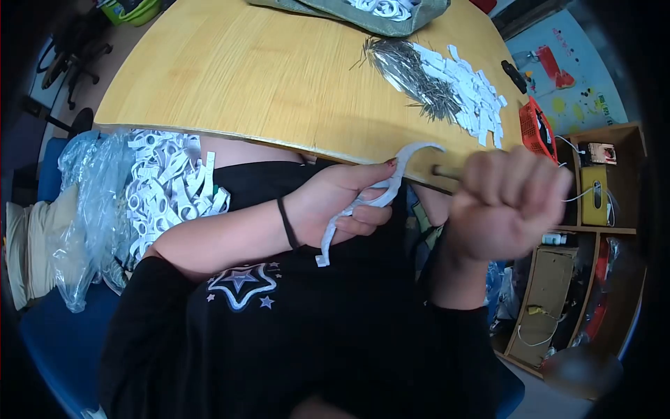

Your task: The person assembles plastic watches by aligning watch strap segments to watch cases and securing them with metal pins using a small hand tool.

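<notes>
My left hand (359, 199), with a black band at the wrist, is closed around a long white strip (399, 174). One end of the strip curls up over the table edge, and the other hangs below my fingers. To the right, my right hand (509, 199) is a fist, blurred by motion. A short stick-like thing with a dark tip (445, 172) sticks out of it towards the white strip, apart from it; its kind is not clear. Beside my left forearm lies a heap of white looped strips (167, 181).
On the wooden table (230, 77) lie a pile of thin dark metal pins (419, 77) and a pile of flat white pieces (474, 94). A grey-green bag (398, 26) holds white coils. A red basket (536, 129) stands at the right. Clear plastic (87, 209) hangs left.
</notes>
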`<state>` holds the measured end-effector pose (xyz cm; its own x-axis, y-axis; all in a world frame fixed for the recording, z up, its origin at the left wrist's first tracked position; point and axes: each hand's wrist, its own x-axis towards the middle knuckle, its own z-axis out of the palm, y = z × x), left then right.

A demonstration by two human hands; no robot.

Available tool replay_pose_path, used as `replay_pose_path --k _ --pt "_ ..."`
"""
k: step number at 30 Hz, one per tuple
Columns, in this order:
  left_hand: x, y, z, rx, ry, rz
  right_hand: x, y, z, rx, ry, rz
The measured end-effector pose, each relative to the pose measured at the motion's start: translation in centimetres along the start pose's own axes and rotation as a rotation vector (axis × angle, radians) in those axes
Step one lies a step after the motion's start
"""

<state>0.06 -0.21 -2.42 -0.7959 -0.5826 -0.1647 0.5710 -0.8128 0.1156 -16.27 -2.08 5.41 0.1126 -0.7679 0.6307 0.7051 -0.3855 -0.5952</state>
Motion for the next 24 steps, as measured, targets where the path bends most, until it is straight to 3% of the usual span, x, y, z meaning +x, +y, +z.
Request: replay_pose_path --k 1,3,5,6,8,9,10,13,15,16,18,21,24 --pt "-0.3 0.1 -0.2 0.026 -0.007 -0.007 0.3 -1.3 -0.3 -0.009 -0.057 -0.015" --pt "-0.7 0.3 -0.5 0.024 -0.001 -0.020 -0.9 0.3 -0.8 -0.245 0.043 0.058" --pt "-0.9 0.2 -1.4 0.027 -0.044 -0.034 -1.9 2.1 -0.5 -0.446 0.063 0.219" --pt "-1.1 0.2 -1.5 0.054 -0.049 -0.028 -2.0 2.6 -0.8 -0.333 0.104 0.248" --pt "-1.5 0.0 -1.6 0.098 -0.057 0.001 -0.2 1.3 -1.4 -0.053 0.088 0.047" --pt "-2.1 0.0 -0.9 0.176 0.050 0.015 1.2 0.1 -1.8 -0.115 0.099 0.028" --pt "-2.7 0.1 -0.8 0.296 0.050 0.034 2.6 -1.1 -2.5 -0.176 0.113 0.003" --pt "-5.2 0.9 -0.9 0.770 0.053 0.137 6.5 -1.7 -6.1 -0.842 0.069 0.047" --pt "-8.2 2.6 0.8 1.238 0.224 0.144 9.0 0.2 -8.3 -1.408 -0.026 -0.022" --pt "-9.6 3.6 1.4 1.451 0.277 0.123 10.0 0.8 -9.4 -1.537 -0.127 0.046" --pt "-12.3 5.6 1.2 2.130 0.085 0.199 11.9 1.8 -11.4 -1.779 -0.334 0.183" --pt "-14.6 6.2 3.5 2.295 0.278 0.186 13.0 3.8 -12.2 -1.834 -0.494 0.445" --pt "-13.6 7.7 7.0 2.349 0.368 0.270 13.2 4.8 -12.6 -1.999 -0.627 0.287"
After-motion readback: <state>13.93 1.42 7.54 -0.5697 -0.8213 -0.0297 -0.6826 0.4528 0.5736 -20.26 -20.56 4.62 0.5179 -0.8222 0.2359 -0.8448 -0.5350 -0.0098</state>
